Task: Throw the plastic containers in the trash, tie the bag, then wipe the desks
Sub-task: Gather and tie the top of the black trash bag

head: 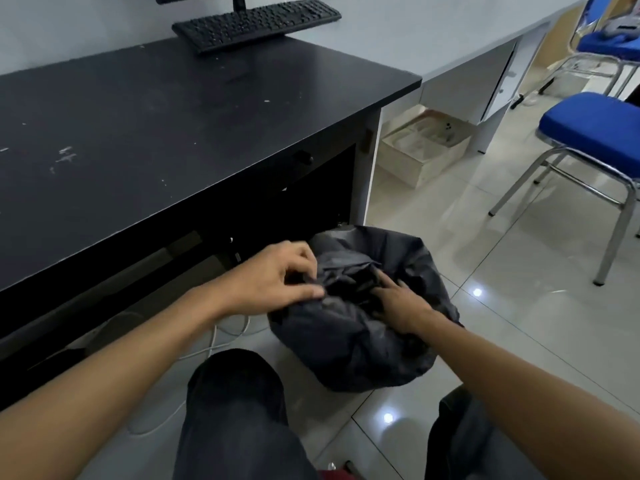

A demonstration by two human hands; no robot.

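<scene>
Knees (235, 382) over glossy tiles (519, 341), left hand (277, 275) pinching trash bag (346, 337), right hand (401, 303) flat on it, beside scuffed black desk (156, 133).

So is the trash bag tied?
Not tied: left hand pinches the trash bag, its top gathered, right hand presses it; no knot shows.

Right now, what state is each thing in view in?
trash bag: on the floor, top bunched inward, no knot visible.
left hand: fingers pinch the bag's gathered plastic.
right hand: fingers lie fairly straight on the bag.
black desk: top flecked with pale marks.
keyboard: flat at the desk's back.
blue chair: upright on the tiles.
cardboard box: top open.
</scene>
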